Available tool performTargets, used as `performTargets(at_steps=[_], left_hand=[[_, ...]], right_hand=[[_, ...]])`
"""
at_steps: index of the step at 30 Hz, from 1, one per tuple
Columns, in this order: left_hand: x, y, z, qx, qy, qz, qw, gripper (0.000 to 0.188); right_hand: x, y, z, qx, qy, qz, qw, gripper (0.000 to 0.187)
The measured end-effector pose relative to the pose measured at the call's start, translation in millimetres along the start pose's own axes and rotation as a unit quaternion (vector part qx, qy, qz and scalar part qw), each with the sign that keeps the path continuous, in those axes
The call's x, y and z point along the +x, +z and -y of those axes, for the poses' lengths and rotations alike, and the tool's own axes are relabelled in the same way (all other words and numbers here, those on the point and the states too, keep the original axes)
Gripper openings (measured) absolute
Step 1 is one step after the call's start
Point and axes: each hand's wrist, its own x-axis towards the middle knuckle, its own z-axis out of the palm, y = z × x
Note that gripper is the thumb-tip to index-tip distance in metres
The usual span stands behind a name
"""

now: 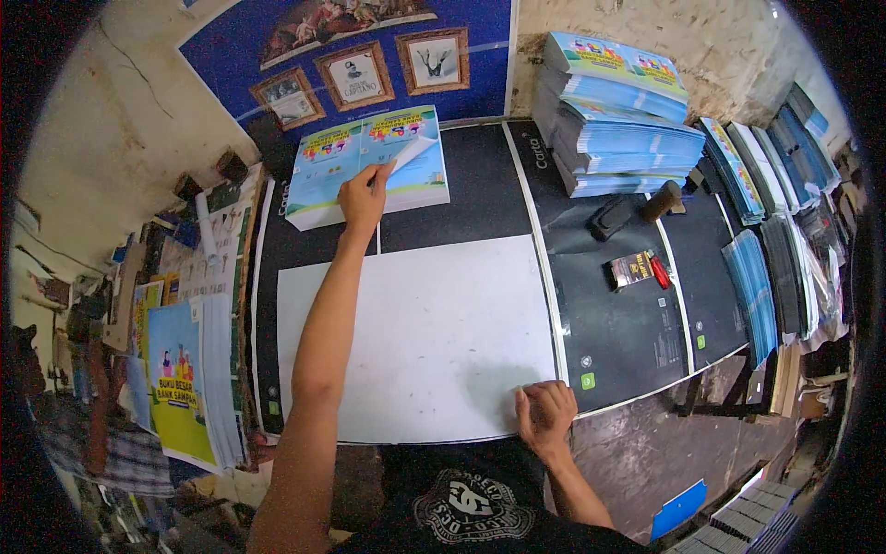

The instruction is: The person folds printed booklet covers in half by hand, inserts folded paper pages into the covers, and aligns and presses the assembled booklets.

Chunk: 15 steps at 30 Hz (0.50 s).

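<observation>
At the far left of the table, a thick stack of printed cover sheets (369, 185) in blue, green and yellow lies flat. My left hand (364, 192) reaches over it, fingers pinched on the top printed sheet (415, 152), whose right corner curls up and shows its white back. In front of the stack, a large white sheet (425, 342) covers the middle of the table, crossed by my left forearm. My right hand (546, 415) rests by that sheet's near right corner, fingers loosely bent and thumb apart, with nothing visible in it.
Tall piles of printed booklets (628, 120) stand at the back right. Nearer are a dark block (609, 218), a brown cylinder (662, 200), a small pack (631, 270) and a red lighter (659, 270). More booklets (189, 379) lean at left; bundles (752, 286) line the right edge.
</observation>
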Motion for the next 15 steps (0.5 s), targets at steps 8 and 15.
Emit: performTargets(at_steps=[8, 15], left_hand=[[-8, -6, -2, -0.074, 0.064, 0.041, 0.994, 0.028], [-4, -14, -8, -0.077, 0.050, 0.052, 0.994, 0.029]], right_hand=[[0, -1, 2, -0.008, -0.007, -0.004, 1.000, 0.010], [1, -1, 3, -0.001, -0.006, -0.006, 1.000, 0.010]])
